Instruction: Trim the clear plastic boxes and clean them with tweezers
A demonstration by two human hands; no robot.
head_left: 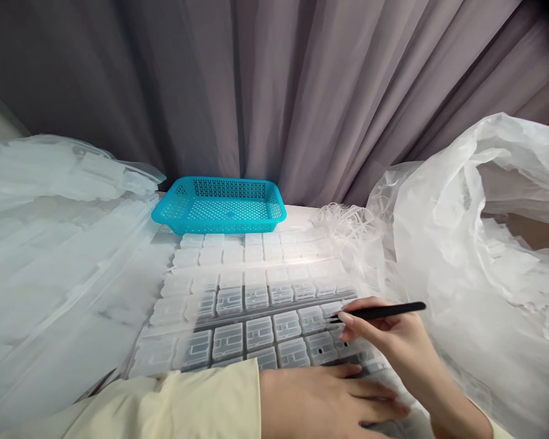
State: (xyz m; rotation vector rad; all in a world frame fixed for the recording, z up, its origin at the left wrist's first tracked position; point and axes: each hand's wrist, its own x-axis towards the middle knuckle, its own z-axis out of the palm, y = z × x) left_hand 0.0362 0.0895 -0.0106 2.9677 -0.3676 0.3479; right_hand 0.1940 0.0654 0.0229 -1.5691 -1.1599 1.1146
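My right hand (384, 332) is closed around slim black tweezers (388, 310), held like a pen, with their tip low over the small clear plastic boxes. These frosted translucent boxes (287, 326) stand in several rows across the work surface. A few at the right, close to my hands, show small black dots. My left hand (320, 402) lies palm down over the nearest boxes, its fingers apart and pointing right; no held thing shows. What lies beneath that palm is hidden. Pale yellow sleeves cover both arms.
A blue perforated plastic basket (219, 228) stands behind the boxes. Large translucent plastic bags with pieces rise at the left (50, 244) and right (434, 244). Tangled clear strips (352, 228) lie back right. A grey curtain (265, 91) hangs behind. A dark pointed object (98, 384) shows beside my left sleeve.
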